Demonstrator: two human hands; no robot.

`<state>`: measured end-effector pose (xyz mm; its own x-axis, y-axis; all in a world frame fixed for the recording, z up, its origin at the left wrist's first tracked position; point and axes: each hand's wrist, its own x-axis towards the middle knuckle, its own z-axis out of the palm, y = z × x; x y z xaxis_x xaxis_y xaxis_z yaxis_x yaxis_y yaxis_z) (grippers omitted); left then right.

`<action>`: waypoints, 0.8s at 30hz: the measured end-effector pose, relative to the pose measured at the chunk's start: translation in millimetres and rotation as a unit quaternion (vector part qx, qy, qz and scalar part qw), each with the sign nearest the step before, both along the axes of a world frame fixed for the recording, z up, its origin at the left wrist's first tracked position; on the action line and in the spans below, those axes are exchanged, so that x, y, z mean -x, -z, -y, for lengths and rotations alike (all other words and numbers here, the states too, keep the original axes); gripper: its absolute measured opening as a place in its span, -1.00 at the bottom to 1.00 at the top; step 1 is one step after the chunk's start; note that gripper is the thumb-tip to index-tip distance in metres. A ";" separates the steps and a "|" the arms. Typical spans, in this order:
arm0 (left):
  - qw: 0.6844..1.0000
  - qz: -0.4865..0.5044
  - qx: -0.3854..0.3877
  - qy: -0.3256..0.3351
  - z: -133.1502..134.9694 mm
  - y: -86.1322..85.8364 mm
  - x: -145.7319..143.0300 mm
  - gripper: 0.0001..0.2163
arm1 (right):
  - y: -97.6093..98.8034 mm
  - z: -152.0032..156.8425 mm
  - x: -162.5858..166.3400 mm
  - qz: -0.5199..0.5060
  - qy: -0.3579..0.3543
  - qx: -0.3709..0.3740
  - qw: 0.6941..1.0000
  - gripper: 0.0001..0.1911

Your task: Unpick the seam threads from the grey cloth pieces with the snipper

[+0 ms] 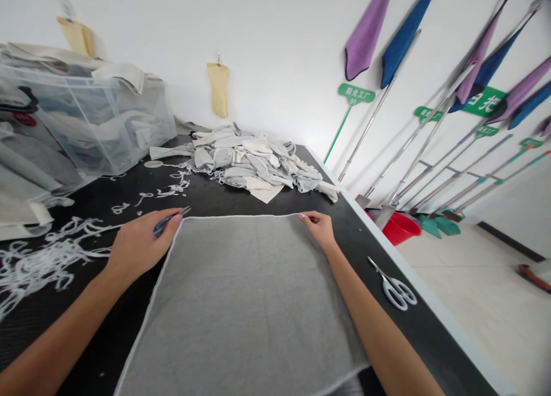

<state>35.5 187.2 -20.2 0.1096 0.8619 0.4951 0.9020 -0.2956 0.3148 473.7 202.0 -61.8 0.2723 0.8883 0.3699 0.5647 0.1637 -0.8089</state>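
A grey cloth with a white stitched edge lies flat on the black table in front of me. My left hand rests at the cloth's far left corner, closed round small blue-handled thread snips whose tip points right. My right hand sits at the far right corner and pinches the cloth's white edge between finger and thumb.
A heap of grey and white cloths lies at the table's back. White thread trimmings are scattered on the left. White-handled scissors lie right of my forearm. Clear storage bins stand at the left. Mops lean against the right wall above a red bucket.
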 end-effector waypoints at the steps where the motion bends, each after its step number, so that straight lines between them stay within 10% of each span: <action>1: 1.000 0.024 -0.009 0.016 2.5 -7.3 -7.8 -0.60 | -3.0 1.8 3.6 -0.014 -0.013 -0.006 1.000 -0.61; 9: 0.972 0.013 0.054 0.230 14.8 -62.4 -124.8 -0.64 | -25.6 27.6 27.1 -0.061 -0.091 -0.020 0.994 -0.66; 15: 0.943 0.000 0.080 0.324 3.0 -38.1 -191.8 -0.68 | -34.2 52.5 25.3 -0.039 -0.176 0.015 0.983 -0.71; 24: 0.920 0.067 0.055 0.383 -3.3 -0.1 -202.1 -0.69 | -38.7 63.6 18.0 -0.105 -0.262 0.093 0.955 -0.59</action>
<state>237.6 190.6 -20.1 0.6493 0.6030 0.4635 0.3937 -0.7879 0.4735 455.7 138.3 -23.2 -0.1773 0.9678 0.1785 0.2673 0.2219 -0.9377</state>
